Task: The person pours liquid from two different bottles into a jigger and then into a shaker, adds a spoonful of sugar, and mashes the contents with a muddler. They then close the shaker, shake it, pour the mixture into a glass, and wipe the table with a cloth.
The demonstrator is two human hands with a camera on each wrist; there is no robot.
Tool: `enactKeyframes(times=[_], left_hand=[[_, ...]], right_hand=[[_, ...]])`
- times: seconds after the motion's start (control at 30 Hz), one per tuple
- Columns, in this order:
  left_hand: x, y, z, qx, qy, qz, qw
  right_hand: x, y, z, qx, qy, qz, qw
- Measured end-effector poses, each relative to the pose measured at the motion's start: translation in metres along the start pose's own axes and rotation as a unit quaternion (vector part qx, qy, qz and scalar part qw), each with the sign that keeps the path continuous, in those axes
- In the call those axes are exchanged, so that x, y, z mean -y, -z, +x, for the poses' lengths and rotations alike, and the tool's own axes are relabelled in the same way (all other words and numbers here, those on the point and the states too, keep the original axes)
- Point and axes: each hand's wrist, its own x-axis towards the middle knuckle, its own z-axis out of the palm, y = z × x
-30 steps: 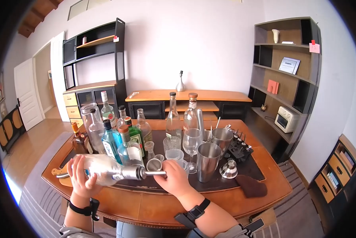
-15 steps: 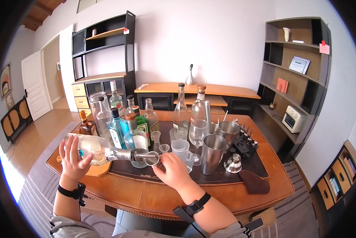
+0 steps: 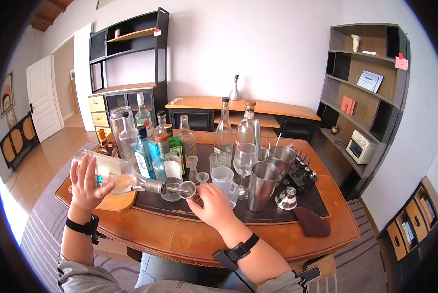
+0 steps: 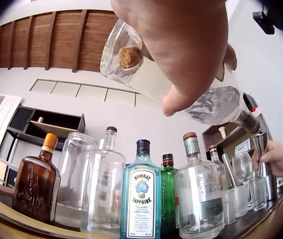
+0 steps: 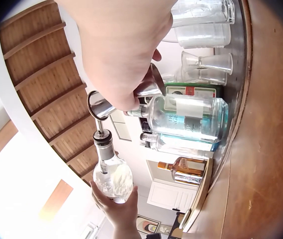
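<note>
My left hand (image 3: 87, 185) holds a clear glass bottle (image 3: 114, 173) by its body, tilted with the base up at the left. Clear liquid lies toward its neck in the left wrist view. A metal pour spout (image 5: 100, 128) is fitted in the bottle's mouth, and its tip reaches the rim of a steel jigger (image 5: 100, 104). My right hand (image 3: 213, 207) pinches the double-ended jigger around its waist, with the wide cup facing the spout. Behind the jigger stand a plastic measuring jug (image 3: 224, 181) and small glass jiggers (image 3: 202, 178).
Several bottles, including a blue gin bottle (image 4: 141, 191) and a brown bottle (image 4: 36, 181), crowd the left of the table. A wine glass (image 3: 245, 158), shaker tins (image 3: 264, 188), a strainer top (image 3: 286, 198) and a brown cloth (image 3: 311, 222) stand or lie toward the right.
The bottle has tilted further, its base rising. Its spout has come from across the right hand to the jigger's mouth. The jigger now shows plainly, and the head view has shifted.
</note>
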Motion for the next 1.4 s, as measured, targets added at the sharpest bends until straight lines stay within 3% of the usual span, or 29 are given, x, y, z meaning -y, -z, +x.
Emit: enactKeyframes(times=[0.1, 0.3, 0.9, 1.4], left_hand=[[0.001, -0.001, 0.002, -0.001, -0.008, 0.008, 1.0], [0.007, -0.002, 0.007, -0.006, -0.012, 0.024, 1.0], [0.023, -0.002, 0.012, -0.003, -0.008, 0.057, 0.998], [0.03, -0.002, 0.018, -0.02, -0.008, 0.056, 0.998]], right_hand=[[-0.001, -0.001, 0.0, 0.001, 0.003, -0.002, 1.0], [0.006, -0.001, -0.001, 0.075, -0.126, 0.062, 0.987], [-0.007, -0.011, -0.006, 0.143, -0.166, 0.149, 0.964], [-0.01, -0.012, -0.007, 0.149, -0.173, 0.167, 0.959]])
